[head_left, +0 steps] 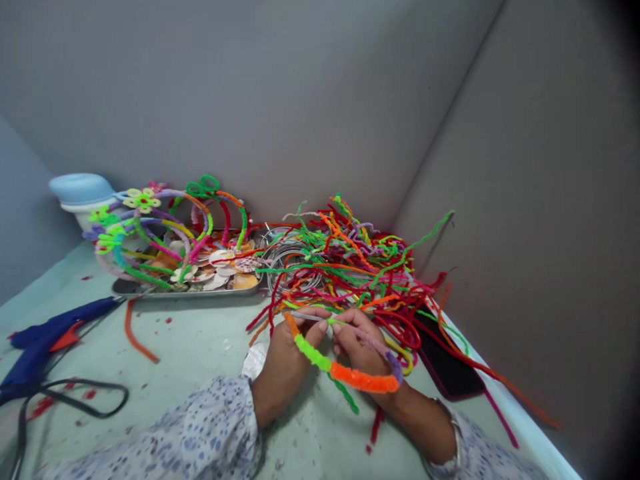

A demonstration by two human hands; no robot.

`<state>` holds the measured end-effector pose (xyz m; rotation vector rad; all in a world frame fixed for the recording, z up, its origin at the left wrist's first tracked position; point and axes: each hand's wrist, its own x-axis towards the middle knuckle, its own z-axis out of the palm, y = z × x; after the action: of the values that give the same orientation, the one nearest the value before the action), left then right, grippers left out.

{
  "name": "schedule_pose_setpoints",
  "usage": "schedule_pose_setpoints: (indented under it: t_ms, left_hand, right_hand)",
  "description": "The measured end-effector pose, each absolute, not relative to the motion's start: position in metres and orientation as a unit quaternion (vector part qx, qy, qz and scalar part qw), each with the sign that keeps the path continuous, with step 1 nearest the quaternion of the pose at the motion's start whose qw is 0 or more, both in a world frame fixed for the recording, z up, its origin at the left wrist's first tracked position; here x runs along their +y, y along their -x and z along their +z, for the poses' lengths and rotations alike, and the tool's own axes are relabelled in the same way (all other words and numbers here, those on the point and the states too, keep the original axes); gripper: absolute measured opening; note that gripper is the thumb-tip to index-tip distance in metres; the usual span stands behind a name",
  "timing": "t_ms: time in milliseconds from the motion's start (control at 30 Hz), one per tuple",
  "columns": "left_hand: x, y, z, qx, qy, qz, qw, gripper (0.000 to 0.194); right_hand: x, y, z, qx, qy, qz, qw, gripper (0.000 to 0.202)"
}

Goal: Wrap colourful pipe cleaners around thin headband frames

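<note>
Now pinching with the left hand (287, 350) at the bare grey end of a fuzz-wrapped headband (364, 379), and gripping close beside with the right hand (357, 348), thumb and finger on a bit of bright green stem (331, 322). Held up over the table (190, 337), curving round through orange, green, orange, purple. Looks light, soft outside, probably springy within; unlikely to slip or break. Best taken by the wrapped arc, lightly, without crushing the fuzz. Over to the left now: a metal tray (235, 293), loaded with shells (246, 282), plus flower-topped headbands (143, 200) on top. Behind, a white tub (95, 210) under a blue lid (83, 189), hiding any contents.
</note>
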<state>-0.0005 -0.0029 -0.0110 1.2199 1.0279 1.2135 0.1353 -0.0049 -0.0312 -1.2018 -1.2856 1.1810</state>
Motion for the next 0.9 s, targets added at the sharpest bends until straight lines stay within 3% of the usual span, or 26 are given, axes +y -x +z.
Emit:
schedule_pose_setpoints:
  t_ms: [500, 900]
  left_hand:
    - [-0.0033, 0.0029, -0.0165, 0.438, -0.563, 0.516, 0.474, 0.013]
    - [-0.0042, 0.0021, -0.0140, 0.419, -0.573, 0.532, 0.461, 0.015]
  right_hand:
    - [-0.0090, -0.1355, -0.0260, -0.577, 0.494, 0.408, 0.505, 0.014]
    - [-0.0082, -0.1354, -0.0267, -0.569, 0.487, 0.434, 0.501, 0.012]
